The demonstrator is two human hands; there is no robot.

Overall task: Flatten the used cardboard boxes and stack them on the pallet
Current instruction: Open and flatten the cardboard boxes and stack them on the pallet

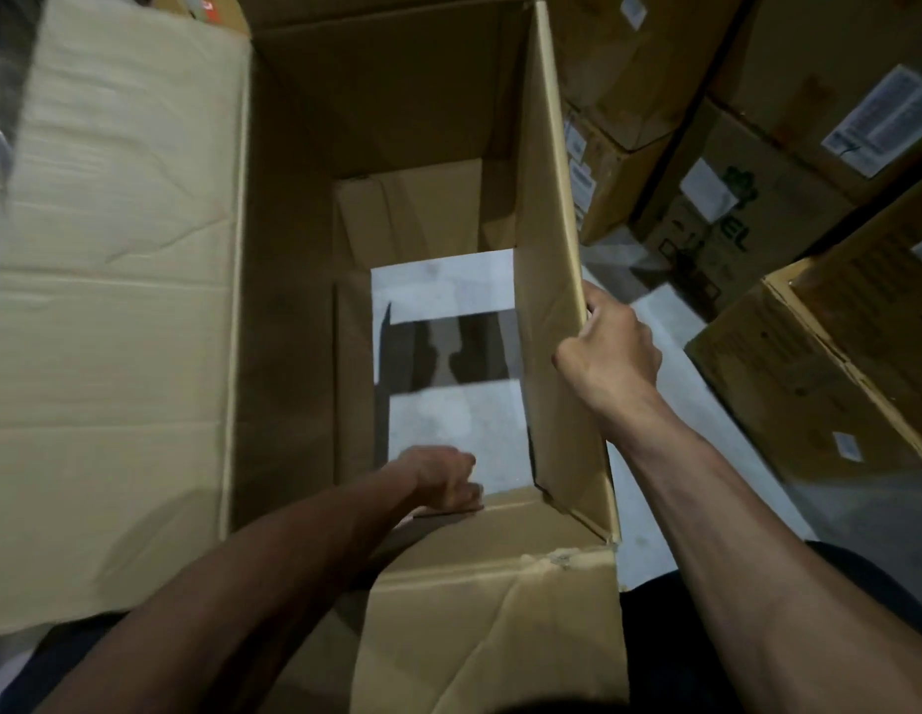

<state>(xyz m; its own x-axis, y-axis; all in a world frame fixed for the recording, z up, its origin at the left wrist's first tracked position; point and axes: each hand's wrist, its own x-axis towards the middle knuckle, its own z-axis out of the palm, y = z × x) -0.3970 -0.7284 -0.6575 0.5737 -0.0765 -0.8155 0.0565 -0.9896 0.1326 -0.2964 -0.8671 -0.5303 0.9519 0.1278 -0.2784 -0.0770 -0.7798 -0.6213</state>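
Both forearms reach into the open cardboard box [386, 121] standing on the floor [448, 420]. Right hand [610, 347]: fingers curled over its side wall. Left hand [446, 479]: fingers curled on a bottom flap [515, 507].

Grey floor [649, 322] w/ open box [386, 110] (labelled cartons [757, 213] beside).
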